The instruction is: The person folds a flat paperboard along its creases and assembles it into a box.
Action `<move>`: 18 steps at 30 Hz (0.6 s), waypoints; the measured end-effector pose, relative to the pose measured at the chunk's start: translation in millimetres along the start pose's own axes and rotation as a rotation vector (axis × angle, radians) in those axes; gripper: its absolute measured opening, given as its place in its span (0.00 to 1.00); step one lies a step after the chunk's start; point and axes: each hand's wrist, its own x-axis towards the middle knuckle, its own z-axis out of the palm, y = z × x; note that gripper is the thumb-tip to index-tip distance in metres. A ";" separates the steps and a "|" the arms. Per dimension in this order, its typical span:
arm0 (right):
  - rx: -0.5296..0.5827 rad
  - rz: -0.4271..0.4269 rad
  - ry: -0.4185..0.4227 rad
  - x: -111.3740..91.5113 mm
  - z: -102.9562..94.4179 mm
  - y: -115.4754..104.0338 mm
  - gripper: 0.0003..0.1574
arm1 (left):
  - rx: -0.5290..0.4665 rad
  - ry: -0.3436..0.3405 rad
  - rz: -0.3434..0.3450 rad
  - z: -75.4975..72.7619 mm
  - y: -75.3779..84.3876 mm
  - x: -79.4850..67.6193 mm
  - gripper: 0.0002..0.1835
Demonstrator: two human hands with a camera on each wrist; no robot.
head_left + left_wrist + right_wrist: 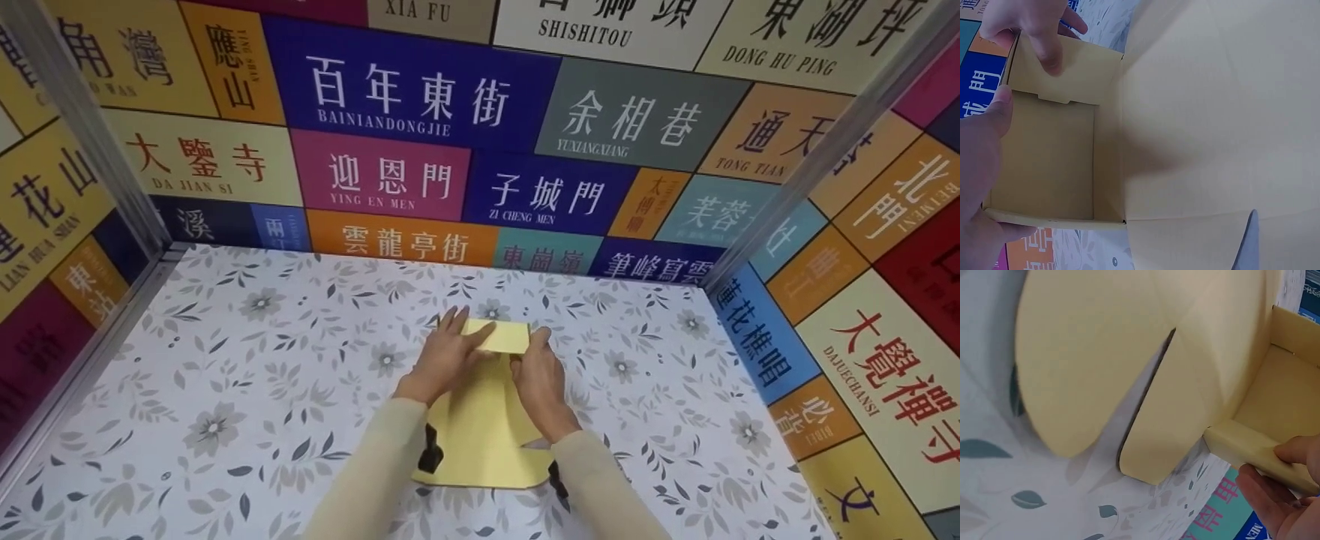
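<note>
In the head view a cardboard box (484,412), pale yellow and matte, lies a little below the middle of the frame, a small bright end panel (508,337) at its top and a broad flap (480,463) spreading toward the lower edge. The left hand (446,358) grips the box at the panel's left end, thumb laid over the face, and the right hand (543,373) grasps the right end; cream sleeves (375,465) cover the forearms, with dark bands (430,454) beside the cuffs. Beneath is a white tabletop (225,360) printed with grey flowers and leaves, and across the top and sides stand walls (412,142) of coloured rectangles with Chinese lettering (Latin spellings sit under many of them), edged at the corners by metal posts (105,135). The left wrist view shows the box's shallow squarish tray (1044,157) at left, a notched inner tab (1075,73) inside it under a digit of the right hand, and the left hand holding the corner at lower left. In the right wrist view the right hand, lower right, pinches a thick side wall (1252,450) between thumb and fingers, while the flap, rounded like a lobe and split by a tapering, dark-edged slit (1137,385), fills the centre above the leafy print
</note>
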 end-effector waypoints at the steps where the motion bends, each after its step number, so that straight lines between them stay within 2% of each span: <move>1: 0.010 0.014 -0.008 0.6 0.1 -0.3 0.25 | 0.001 0.000 0.003 0.0 -0.4 -0.3 0.26; 6: -0.015 0.017 0.003 3.4 3.8 -0.6 0.24 | 0.033 0.014 0.032 1.3 -2.4 -0.7 0.26; 11: -0.097 -0.019 0.076 9.6 9.5 -0.4 0.21 | 0.013 0.032 0.035 1.3 -2.2 -0.3 0.29; 18: -0.126 -0.004 0.152 13.4 14.2 -0.1 0.12 | -0.008 0.030 0.024 0.3 -1.6 0.7 0.30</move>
